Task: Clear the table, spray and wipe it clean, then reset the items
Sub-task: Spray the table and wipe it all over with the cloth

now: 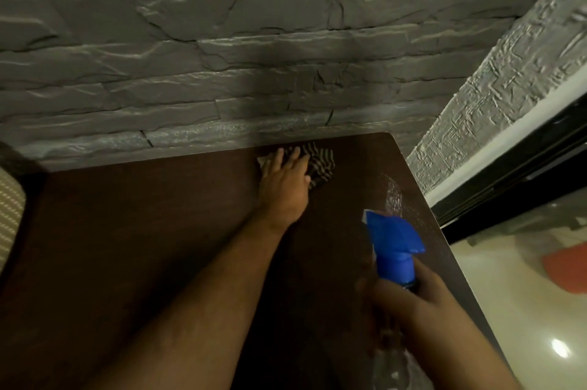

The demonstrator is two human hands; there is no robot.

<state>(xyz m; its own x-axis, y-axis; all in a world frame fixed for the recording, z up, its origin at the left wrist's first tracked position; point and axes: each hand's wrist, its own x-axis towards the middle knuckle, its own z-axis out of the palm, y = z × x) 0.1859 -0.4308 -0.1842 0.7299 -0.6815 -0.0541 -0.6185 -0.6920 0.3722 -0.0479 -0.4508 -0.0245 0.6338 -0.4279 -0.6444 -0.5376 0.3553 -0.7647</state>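
Nearest the camera, the right hand (413,300) grips a spray bottle (395,249) by its neck, fingers curled round it just below the blue trigger head, whose nozzle points out over the right part of the dark wooden surface (143,230). Whether a finger rests on the trigger cannot be told. Just past the nozzle a wet patch (394,195) of droplets glistens close to the surface's right edge. Farther off, near the back edge by the stone-textured wall (222,56), the left hand (286,183) lies flat, its fingers straight and slightly spread, pressing a striped cloth (317,164) down; the cloth sits under and just right of the fingertips. The likely trouble from here: the wet patch lies well apart from the cloth, so the spray may dry or run off the edge toward the floor before it is wiped. The cloth, held only by flat pressure, could also bunch up or slip out from under the fingers on a fast stroke. Another squirt so near the edge might overshoot the surface.
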